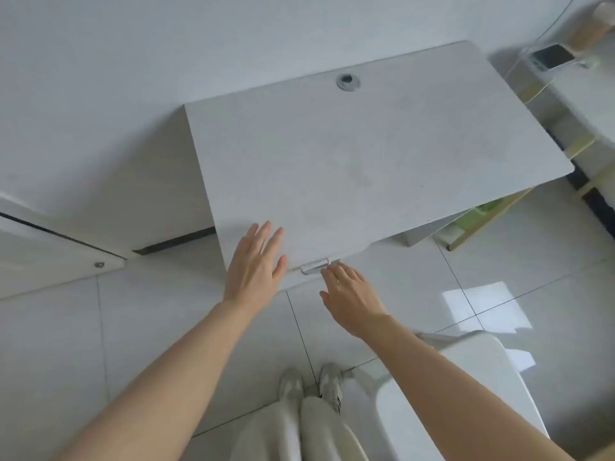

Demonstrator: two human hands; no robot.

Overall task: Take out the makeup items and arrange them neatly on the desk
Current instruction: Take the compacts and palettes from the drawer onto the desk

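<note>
The left hand (pixel 254 261) lies flat, fingers straight, over the surface (pixel 366 154) front edge, gripping nothing. The right hand (pixel 349 296), grip relaxed and wide, reaches the drawer handle (pixel 314 267). No makeup items are visible; presumably inside the drawer. Hook fingers under the handle and pull straight, steadying the surface.

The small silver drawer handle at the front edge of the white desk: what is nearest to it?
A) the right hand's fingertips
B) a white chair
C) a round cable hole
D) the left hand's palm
A: the right hand reaches its fingertips to the small silver drawer handle at the front edge of the white desk.
</note>
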